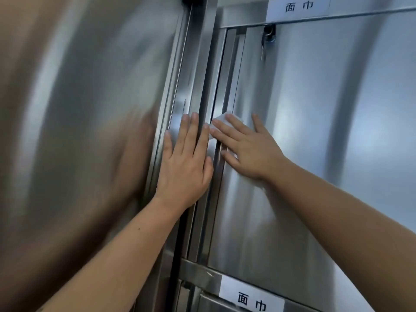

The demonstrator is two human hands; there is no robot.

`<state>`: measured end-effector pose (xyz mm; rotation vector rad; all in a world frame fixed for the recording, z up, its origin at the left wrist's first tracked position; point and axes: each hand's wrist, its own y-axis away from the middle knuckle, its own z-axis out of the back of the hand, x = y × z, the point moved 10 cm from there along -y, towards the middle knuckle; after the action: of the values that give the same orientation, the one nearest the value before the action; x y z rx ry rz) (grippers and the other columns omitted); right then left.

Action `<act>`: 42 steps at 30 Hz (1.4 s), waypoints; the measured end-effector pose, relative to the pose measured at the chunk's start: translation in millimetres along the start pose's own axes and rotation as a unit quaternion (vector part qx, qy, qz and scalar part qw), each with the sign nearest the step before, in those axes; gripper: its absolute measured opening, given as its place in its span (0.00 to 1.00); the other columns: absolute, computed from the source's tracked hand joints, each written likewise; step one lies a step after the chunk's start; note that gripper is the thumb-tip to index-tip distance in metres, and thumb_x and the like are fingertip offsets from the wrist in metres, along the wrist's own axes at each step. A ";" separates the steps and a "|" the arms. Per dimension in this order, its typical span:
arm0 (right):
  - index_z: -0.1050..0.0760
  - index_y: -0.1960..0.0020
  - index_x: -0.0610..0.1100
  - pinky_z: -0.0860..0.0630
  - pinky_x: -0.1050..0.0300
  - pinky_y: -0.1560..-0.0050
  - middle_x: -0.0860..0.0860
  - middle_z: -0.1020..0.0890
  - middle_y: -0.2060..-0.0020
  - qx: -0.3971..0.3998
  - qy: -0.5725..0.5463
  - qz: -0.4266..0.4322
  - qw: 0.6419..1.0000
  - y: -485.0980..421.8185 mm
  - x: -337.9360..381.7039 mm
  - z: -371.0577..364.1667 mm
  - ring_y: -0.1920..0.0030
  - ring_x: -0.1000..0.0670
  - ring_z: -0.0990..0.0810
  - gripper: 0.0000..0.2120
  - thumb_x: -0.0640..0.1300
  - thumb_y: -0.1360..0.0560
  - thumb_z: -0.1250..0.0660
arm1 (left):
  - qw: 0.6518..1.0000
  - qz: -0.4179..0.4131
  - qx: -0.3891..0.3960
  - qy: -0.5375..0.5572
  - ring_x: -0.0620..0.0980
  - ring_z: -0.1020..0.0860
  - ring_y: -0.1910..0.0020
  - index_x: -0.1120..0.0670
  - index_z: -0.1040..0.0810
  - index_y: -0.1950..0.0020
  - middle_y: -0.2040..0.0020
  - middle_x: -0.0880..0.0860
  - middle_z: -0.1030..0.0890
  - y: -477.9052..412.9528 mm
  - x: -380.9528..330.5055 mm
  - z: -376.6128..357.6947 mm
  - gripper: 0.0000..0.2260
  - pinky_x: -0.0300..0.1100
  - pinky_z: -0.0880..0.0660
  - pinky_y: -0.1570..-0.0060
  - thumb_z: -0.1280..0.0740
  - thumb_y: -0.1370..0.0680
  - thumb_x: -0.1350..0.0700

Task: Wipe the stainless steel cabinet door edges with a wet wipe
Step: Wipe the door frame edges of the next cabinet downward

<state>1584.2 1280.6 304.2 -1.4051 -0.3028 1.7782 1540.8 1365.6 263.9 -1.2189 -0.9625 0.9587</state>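
Stainless steel cabinet door (292, 131): its left edge (221, 86) runs vertically beneath the right hand (249, 147), whose straight fingers press the wet wipe (225, 117) flat against it. The left hand (184, 161), also flat, rests just beside on the centre post (202, 75).

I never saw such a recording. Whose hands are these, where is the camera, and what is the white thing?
No machine here: a person works with two bare hands, filmed by one camera worn on the head. The left hand lies flat on the upright steel strip between the shiny stainless steel cabinet doors. The right hand presses a small white wet wipe, fingers straight, against the left edge of the right-side door. White labels with black characters sit above and below that door; a small lock is near its top.
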 end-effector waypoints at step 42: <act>0.57 0.23 0.40 0.57 0.52 0.28 0.48 0.59 0.24 -0.158 -0.031 -0.269 0.950 -113.2 -117.2 57.3 0.25 0.50 0.61 0.32 0.56 0.19 0.53 | 0.995 -0.039 -0.092 -0.002 0.58 0.37 0.29 0.60 0.30 0.31 0.29 0.56 0.33 -76.6 12.1 2.3 0.25 0.65 0.39 0.37 0.48 0.26 0.53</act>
<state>1587.9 1283.9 476.9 -1.3157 -0.9454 1.3554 1547.5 1370.4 341.0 -1.3230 -1.1123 0.8239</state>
